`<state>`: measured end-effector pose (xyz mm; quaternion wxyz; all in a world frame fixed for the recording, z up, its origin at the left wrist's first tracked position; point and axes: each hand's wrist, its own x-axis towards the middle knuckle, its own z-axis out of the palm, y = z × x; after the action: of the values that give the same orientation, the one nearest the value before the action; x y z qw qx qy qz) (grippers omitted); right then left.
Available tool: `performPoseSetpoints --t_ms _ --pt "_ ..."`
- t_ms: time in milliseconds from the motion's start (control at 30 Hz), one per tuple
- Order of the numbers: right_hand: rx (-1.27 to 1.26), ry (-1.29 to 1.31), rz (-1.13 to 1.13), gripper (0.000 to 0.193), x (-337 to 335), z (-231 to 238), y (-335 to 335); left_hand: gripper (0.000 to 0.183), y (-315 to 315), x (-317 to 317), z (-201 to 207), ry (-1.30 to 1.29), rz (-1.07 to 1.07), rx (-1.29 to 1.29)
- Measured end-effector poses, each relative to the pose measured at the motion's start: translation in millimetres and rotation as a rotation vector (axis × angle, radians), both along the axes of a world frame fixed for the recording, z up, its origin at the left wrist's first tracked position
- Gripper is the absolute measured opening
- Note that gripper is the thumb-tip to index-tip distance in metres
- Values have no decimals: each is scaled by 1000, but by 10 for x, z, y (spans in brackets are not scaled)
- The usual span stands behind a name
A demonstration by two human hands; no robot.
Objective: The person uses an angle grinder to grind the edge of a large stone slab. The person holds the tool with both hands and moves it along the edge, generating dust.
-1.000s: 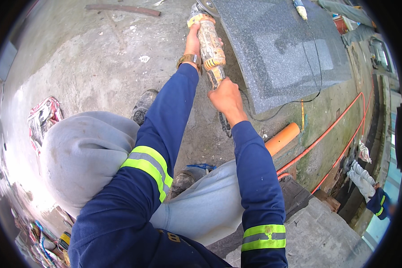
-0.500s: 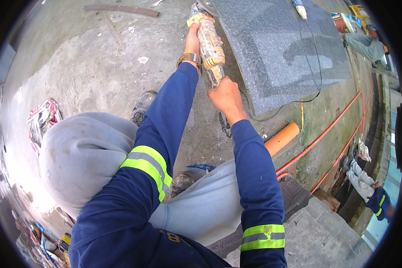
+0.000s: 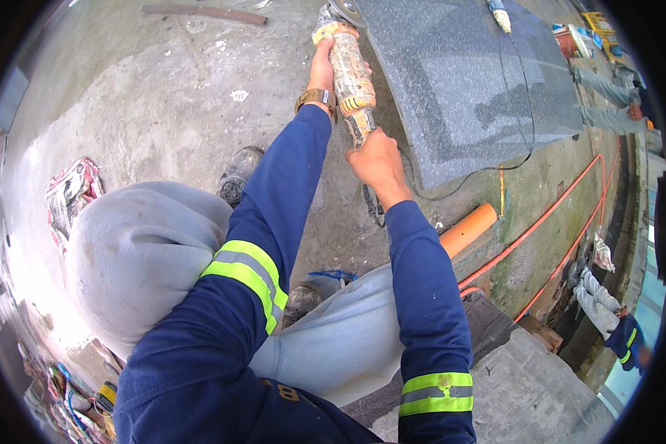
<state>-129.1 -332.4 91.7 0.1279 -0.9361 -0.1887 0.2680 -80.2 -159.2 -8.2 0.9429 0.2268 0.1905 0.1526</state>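
Both my arms reach forward to a dusty yellow angle grinder point(image 3: 350, 74). My left hand point(image 3: 322, 70) wraps round its body near the head, a watch on that wrist. My right hand point(image 3: 379, 163) grips the rear handle, with the power cord hanging below it. At the top of the view the grinder's disc point(image 3: 346, 10) is at the left edge of a polished dark grey stone slab point(image 3: 451, 96). Whether the disc touches the slab I cannot tell.
On the slab lies a blue-and-white tool point(image 3: 499, 16) with a black cord. An orange pipe point(image 3: 468, 229) and red hose point(image 3: 529, 248) lie to the right. Two people point(image 3: 614, 96) point(image 3: 613, 318) are at the far right. A crumpled sack point(image 3: 74, 194) is at left, a brown strip point(image 3: 203, 13) beyond.
My hands and the grinder stay almost in place. At the far upper right, the person by the slab has risen from a crouched posture to a more upright one.
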Motion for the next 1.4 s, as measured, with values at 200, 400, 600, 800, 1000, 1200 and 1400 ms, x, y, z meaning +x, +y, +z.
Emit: performPoseSetpoints --t_ms 200,400,600,800,1000,1200,1400 --pt "-6 10 -4 43 -20 -6 -28 76 -1 -9 -43 -25 -2 24" --pt "-11 16 8 44 -31 5 -59 77 -21 -34 -37 -21 -4 33" --pt "-4 22 7 42 -49 24 -84 76 -68 -62 -10 -8 3 49" --pt "2 10 11 42 -71 29 -110 75 -101 -101 17 -4 8 37" --pt "-4 15 11 41 -89 23 -135 75 -126 -132 36 -5 6 29" --pt "-6 29 1 40 -108 78 -122 74 -120 -130 23 -12 6 25" --pt "-7 14 -6 38 -86 43 -119 74 -117 -104 41 -5 0 11"
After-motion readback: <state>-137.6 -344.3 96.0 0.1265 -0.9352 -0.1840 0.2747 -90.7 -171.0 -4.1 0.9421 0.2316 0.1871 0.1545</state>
